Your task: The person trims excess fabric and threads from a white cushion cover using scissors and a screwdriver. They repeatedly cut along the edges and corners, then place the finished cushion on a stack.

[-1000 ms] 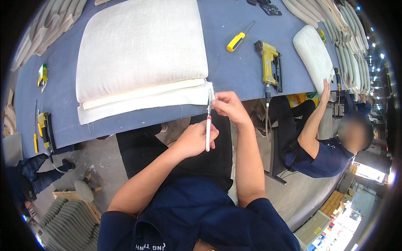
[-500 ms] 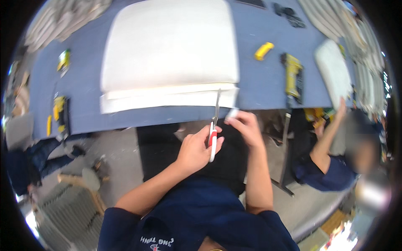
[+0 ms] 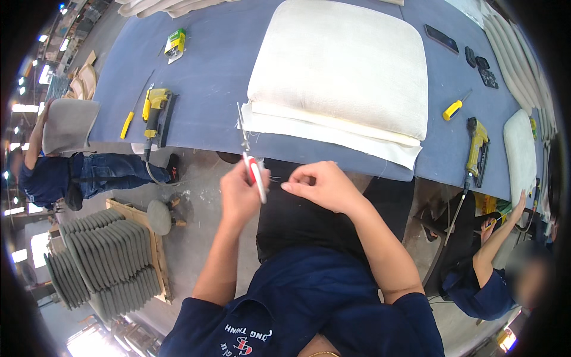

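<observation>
My left hand (image 3: 239,193) is closed round a pair of scissors (image 3: 256,172) with red and white handles, their blades pointing away over the table edge. The blades reach the left front corner of a cream upholstered cushion (image 3: 339,59). A strip of white fabric (image 3: 333,138) sticks out along the cushion's near edge, with loose threads at its ends. My right hand (image 3: 324,185) is in front of the table edge, thumb and fingers pinched together. Fine thread-like lines show between my hands, but what the right fingers hold is too small to make out.
On the blue table (image 3: 202,89) lie two yellow staple guns (image 3: 156,110), a yellow screwdriver (image 3: 453,110), a phone (image 3: 441,38) and a green-yellow box (image 3: 175,43). A co-worker at right touches another cushion (image 3: 520,154). Another person holds a grey pad (image 3: 71,122) at left. Grey pads (image 3: 104,256) stand stacked.
The view has swung left. The scissors have gone from the strip's right end to its left corner. The small white piece at my right fingers no longer shows.
</observation>
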Demonstrator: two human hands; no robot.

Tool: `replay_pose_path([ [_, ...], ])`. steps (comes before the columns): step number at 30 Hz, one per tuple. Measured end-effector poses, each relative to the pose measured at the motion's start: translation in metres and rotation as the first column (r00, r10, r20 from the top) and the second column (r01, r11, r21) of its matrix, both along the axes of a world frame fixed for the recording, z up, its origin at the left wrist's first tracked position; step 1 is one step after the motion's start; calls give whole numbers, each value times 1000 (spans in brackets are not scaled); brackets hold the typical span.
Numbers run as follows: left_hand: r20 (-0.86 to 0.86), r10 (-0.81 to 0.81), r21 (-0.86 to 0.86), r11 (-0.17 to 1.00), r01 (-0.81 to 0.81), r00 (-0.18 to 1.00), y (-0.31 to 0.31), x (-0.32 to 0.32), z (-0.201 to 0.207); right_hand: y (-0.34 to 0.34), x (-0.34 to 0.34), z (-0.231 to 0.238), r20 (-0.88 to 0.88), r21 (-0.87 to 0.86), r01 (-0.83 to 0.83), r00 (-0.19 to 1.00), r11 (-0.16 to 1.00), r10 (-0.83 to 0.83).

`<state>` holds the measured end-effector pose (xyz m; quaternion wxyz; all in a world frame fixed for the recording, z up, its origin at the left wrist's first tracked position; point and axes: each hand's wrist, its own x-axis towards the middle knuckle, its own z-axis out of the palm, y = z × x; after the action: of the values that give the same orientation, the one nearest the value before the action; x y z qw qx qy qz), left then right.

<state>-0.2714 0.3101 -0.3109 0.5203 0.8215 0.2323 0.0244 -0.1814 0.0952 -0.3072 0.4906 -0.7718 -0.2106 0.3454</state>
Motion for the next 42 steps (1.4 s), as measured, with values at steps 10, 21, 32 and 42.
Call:
replay_pose_path([
  [10,-64,123,307,947,-98,990,85,87,-26,118,2,-54,-884,162,676,423,719,-198],
  [21,36,73,74,994,-75,997,80,76,-15,182,32,-57,-934,-18,892,147,452,-326],
  [32,-472,-142,291,907,306,870,52,-18,-16,179,20,-55,-830,79,866,332,495,-448],
  [42,-511,-145,333,875,351,847,54,13,-3,181,23,-53,-828,87,871,333,484,-450],
])
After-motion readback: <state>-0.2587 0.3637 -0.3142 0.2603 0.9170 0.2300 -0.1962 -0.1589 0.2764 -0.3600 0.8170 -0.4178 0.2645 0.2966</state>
